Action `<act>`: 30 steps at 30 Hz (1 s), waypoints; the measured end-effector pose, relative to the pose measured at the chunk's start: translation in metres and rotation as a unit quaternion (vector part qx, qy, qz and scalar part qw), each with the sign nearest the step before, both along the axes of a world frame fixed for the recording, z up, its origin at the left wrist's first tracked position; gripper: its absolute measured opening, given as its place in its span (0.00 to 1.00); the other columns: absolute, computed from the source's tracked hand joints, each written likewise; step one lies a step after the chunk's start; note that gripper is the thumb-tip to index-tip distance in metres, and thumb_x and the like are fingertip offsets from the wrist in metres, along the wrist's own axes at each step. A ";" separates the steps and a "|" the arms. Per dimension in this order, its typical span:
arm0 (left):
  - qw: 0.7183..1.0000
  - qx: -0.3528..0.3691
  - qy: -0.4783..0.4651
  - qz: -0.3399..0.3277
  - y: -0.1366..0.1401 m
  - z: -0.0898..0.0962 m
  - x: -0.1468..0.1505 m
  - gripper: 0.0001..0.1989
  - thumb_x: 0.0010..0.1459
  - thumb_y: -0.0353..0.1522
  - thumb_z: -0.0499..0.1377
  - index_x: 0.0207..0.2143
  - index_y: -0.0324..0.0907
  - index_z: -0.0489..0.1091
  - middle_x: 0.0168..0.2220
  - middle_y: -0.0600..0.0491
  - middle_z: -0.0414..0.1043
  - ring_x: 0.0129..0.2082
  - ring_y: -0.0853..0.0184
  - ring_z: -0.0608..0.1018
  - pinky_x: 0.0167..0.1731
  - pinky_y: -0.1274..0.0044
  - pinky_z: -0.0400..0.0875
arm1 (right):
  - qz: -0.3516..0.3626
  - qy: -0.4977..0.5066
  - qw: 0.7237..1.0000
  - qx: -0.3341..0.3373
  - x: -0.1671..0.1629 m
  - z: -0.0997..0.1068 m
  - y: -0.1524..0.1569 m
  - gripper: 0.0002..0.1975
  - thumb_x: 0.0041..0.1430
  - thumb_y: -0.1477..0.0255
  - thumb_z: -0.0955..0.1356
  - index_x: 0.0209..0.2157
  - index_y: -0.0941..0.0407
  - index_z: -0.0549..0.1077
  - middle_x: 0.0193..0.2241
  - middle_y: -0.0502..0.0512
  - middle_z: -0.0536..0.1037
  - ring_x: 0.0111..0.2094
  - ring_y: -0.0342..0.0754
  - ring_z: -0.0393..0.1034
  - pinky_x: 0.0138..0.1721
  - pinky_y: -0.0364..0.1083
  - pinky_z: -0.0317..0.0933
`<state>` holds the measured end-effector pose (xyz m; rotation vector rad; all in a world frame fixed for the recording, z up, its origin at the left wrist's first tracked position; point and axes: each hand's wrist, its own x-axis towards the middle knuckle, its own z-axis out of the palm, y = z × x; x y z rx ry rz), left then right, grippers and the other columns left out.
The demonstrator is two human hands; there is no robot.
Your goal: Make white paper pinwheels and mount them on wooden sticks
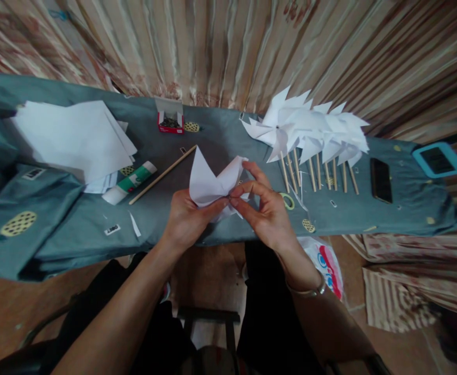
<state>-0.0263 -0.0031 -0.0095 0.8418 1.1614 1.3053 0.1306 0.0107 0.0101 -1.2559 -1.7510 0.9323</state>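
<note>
A white paper pinwheel point(212, 185) with its points folded inward is held between both hands above the near edge of the cloth. My left hand point(187, 216) grips it from the left, thumb pressed near the centre. With thumb and fingers bent together, my right hand point(265, 208) pinches at the centre and right side of the paper. Whether a pin sits between those fingertips is too small to tell. A wooden stick point(162, 175) lies just left of the paper. Beyond it stands an open red box point(170, 123) of small dark pins.
Finished pinwheels on sticks point(318, 127) lie in an overlapping row at right. Scissors point(288, 201), a phone point(381, 180) and a blue-framed device point(438, 159) are nearby. At left lie white paper sheets point(72, 135) and a glue stick point(130, 182). A curtain point(212, 52) hangs behind.
</note>
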 end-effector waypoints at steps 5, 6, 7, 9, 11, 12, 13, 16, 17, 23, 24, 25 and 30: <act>1.000 -0.008 0.004 0.003 0.000 0.002 -0.002 0.12 0.39 0.32 0.71 0.30 0.38 0.80 0.32 0.49 0.81 0.30 0.62 0.81 0.35 0.72 0.77 | -0.040 0.001 0.999 0.021 -0.001 0.001 -0.002 0.16 0.53 0.69 0.73 0.45 0.51 0.73 0.66 0.55 0.56 0.67 0.56 0.52 0.66 0.61 0.45; 1.000 -0.013 0.007 0.004 0.001 0.003 -0.002 0.13 0.39 0.33 0.72 0.30 0.38 0.80 0.32 0.49 0.81 0.30 0.61 0.81 0.35 0.72 0.77 | -0.051 0.002 0.998 0.029 -0.001 0.000 -0.002 0.21 0.53 0.69 0.73 0.49 0.50 0.71 0.67 0.56 0.55 0.67 0.55 0.51 0.66 0.61 0.45; 1.000 -0.017 0.009 0.006 0.001 0.003 -0.003 0.13 0.38 0.33 0.72 0.29 0.38 0.80 0.32 0.49 0.81 0.30 0.61 0.81 0.35 0.72 0.77 | -0.058 0.004 0.998 0.036 -0.001 -0.001 -0.002 0.26 0.52 0.69 0.74 0.53 0.49 0.68 0.67 0.56 0.54 0.67 0.55 0.50 0.67 0.60 0.45; 1.000 -0.026 0.011 0.011 0.001 0.004 -0.003 0.13 0.37 0.33 0.73 0.29 0.39 0.80 0.31 0.49 0.81 0.30 0.61 0.81 0.35 0.72 0.78 | -0.061 0.013 0.997 0.037 -0.001 -0.005 -0.001 0.35 0.51 0.68 0.74 0.59 0.48 0.62 0.67 0.57 0.55 0.68 0.55 0.49 0.67 0.61 0.45; 0.999 -0.031 0.012 0.016 0.001 0.005 -0.004 0.13 0.36 0.34 0.73 0.28 0.40 0.80 0.30 0.49 0.81 0.30 0.61 0.81 0.34 0.72 0.78 | -0.056 0.036 0.998 0.018 -0.001 -0.008 -0.001 0.39 0.50 0.67 0.75 0.62 0.48 0.58 0.65 0.58 0.59 0.66 0.55 0.52 0.67 0.61 0.47; 0.999 -0.031 0.015 0.019 0.001 0.005 -0.004 0.14 0.35 0.34 0.73 0.28 0.39 0.79 0.30 0.49 0.81 0.30 0.61 0.81 0.33 0.72 0.78 | -0.057 0.051 0.997 0.003 -0.001 -0.009 0.000 0.42 0.50 0.66 0.75 0.63 0.48 0.56 0.64 0.59 0.61 0.65 0.56 0.55 0.66 0.61 0.49; 0.999 -0.031 0.018 0.020 0.001 0.006 -0.004 0.14 0.35 0.34 0.73 0.28 0.39 0.79 0.30 0.49 0.81 0.29 0.61 0.81 0.33 0.72 0.78 | -0.060 0.067 0.996 -0.012 -0.001 -0.009 0.000 0.44 0.49 0.65 0.76 0.64 0.48 0.54 0.63 0.60 0.62 0.64 0.56 0.57 0.65 0.61 0.52; 0.999 -0.029 0.019 0.016 0.001 0.006 -0.004 0.15 0.35 0.35 0.73 0.28 0.39 0.79 0.30 0.49 0.81 0.30 0.60 0.81 0.33 0.71 0.78 | -0.069 0.116 0.989 -0.052 -0.003 -0.008 0.000 0.50 0.45 0.63 0.77 0.65 0.48 0.51 0.59 0.60 0.67 0.60 0.56 0.64 0.59 0.58 0.62; 0.999 -0.028 0.017 0.015 0.001 0.006 -0.004 0.15 0.35 0.35 0.73 0.28 0.39 0.79 0.30 0.49 0.81 0.30 0.60 0.81 0.33 0.71 0.78 | -0.067 0.132 0.987 -0.065 -0.004 -0.008 0.000 0.51 0.44 0.62 0.77 0.65 0.48 0.49 0.57 0.60 0.70 0.57 0.55 0.67 0.57 0.57 0.65; 0.999 -0.031 0.015 0.015 0.001 0.005 -0.004 0.14 0.35 0.35 0.73 0.27 0.38 0.79 0.30 0.49 0.81 0.29 0.61 0.80 0.32 0.72 0.77 | -0.062 0.190 0.971 -0.132 -0.008 -0.002 -0.002 0.57 0.44 0.62 0.78 0.67 0.47 0.41 0.38 0.50 0.79 0.37 0.50 0.76 0.44 0.54 0.73; 0.999 -0.033 0.014 0.014 0.001 0.005 -0.004 0.14 0.35 0.35 0.73 0.27 0.39 0.79 0.30 0.49 0.81 0.29 0.61 0.80 0.32 0.72 0.77 | -0.063 0.195 0.969 -0.136 -0.009 -0.001 -0.002 0.58 0.44 0.62 0.78 0.67 0.46 0.41 0.36 0.49 0.80 0.36 0.50 0.76 0.43 0.54 0.73; 0.999 -0.034 0.013 0.012 0.001 0.005 -0.004 0.14 0.35 0.34 0.73 0.27 0.39 0.79 0.30 0.49 0.81 0.29 0.61 0.80 0.32 0.72 0.77 | -0.064 0.198 0.968 -0.139 -0.009 0.001 -0.003 0.58 0.44 0.61 0.78 0.67 0.46 0.41 0.35 0.49 0.80 0.35 0.50 0.76 0.42 0.54 0.74; 0.999 -0.032 0.009 0.009 0.001 0.005 -0.004 0.15 0.35 0.35 0.73 0.28 0.39 0.79 0.31 0.49 0.81 0.30 0.60 0.81 0.33 0.71 0.78 | -0.070 0.210 0.963 -0.155 -0.011 0.005 -0.005 0.58 0.43 0.59 0.78 0.68 0.46 0.41 0.32 0.48 0.79 0.31 0.49 0.75 0.35 0.50 0.73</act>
